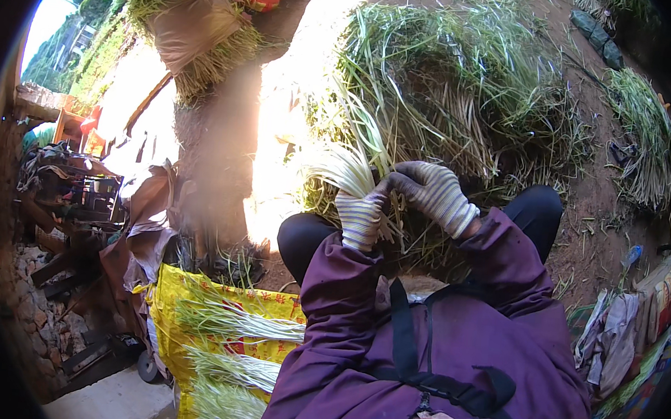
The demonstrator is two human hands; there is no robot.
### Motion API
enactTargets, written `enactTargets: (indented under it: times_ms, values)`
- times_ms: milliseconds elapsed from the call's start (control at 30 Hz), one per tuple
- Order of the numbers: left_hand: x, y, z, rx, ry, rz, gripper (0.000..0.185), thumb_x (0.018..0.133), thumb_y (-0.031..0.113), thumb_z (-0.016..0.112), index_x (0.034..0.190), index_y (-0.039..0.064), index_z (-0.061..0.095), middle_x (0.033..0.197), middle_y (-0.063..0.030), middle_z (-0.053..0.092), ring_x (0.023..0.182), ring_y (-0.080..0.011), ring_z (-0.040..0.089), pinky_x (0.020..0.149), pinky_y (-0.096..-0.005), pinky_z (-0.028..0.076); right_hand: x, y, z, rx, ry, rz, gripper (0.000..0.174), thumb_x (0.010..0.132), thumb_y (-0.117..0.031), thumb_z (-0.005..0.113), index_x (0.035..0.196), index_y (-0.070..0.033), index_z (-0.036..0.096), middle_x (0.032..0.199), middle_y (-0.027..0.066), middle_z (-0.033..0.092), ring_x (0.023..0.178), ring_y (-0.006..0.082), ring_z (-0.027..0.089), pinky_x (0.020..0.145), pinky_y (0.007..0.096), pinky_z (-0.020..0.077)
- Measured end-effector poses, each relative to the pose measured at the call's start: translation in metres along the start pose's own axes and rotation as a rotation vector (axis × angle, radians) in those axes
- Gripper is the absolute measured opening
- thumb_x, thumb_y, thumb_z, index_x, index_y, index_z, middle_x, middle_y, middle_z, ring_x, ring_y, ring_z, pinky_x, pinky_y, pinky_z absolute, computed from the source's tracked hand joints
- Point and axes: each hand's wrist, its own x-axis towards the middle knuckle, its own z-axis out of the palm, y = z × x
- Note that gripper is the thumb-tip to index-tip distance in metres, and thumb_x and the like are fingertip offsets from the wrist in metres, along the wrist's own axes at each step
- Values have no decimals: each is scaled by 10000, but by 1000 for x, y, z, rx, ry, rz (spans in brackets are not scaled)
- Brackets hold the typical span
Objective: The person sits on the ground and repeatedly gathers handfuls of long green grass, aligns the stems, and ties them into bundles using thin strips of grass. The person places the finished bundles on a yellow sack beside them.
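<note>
My left hand (361, 214), in a striped knit glove, is closed around a bunch of long pale stalks (344, 169) with green upper parts. The stalks look like blanched chives or a similar leafy vegetable. At the bunch's right side, my right hand (434, 193), gloved the same way, has its fingertips drawn together against the left thumb. Whether a stalk is pinched between them is hidden. Beyond both hands lies a large heap of green, grassy stalks (457, 95), partly tangled, with straw-coloured lower ends.
At lower left, a yellow printed sack (170, 315) bears several bundles of white-stemmed stalks (261, 325). Another covered heap (206, 51) stands at upper left. More stalks (642, 139) lie at right, near folded cloths (615, 338). Clutter and rubble (43, 316) line the left wall.
</note>
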Motion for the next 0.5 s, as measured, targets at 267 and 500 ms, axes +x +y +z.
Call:
enactTargets:
  times_ms: [267,500]
  values:
    - [1,-8,-10,-63,35,-162,289,754,-7,738,1007,-2,597,778,-37,633,594,-116,584,529,-239,489,12,21,-13,632,151,192,245,827,-252,717,856,-10,698,757,11,675,636,67,580,589,214,461]
    - [0,-3,-19,-166,153,-263,227,786,4,706,970,20,575,674,-33,579,482,-119,522,398,-228,412,-9,33,-67,879,346,138,321,854,-341,663,912,-25,676,724,32,643,585,107,579,505,216,445]
